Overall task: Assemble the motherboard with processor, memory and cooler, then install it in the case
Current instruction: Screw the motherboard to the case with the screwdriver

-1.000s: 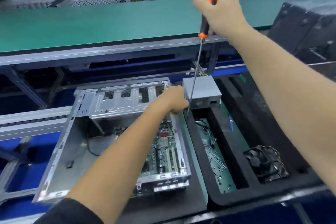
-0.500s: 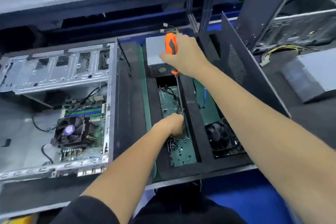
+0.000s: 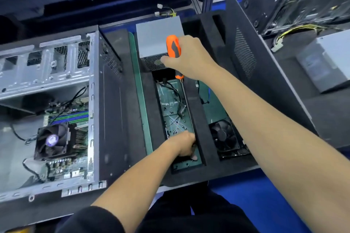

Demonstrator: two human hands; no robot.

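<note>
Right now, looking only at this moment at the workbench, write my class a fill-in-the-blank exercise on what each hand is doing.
1. The right hand grips a screwdriver with an ____ handle.
2. The left hand reaches into the tray compartment holding loose ____.
3. A spare fan lies in the compartment to the ____ of the left hand.
4. The cooler sits on the motherboard inside the ____.

Answers: orange; screws; right; case

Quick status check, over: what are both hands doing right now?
Right hand grips orange screwdriver. Left hand down in the screw tray, fingers hidden, grip unclear. Motherboard with cooler sits in the case. Nothing in the way.
</note>
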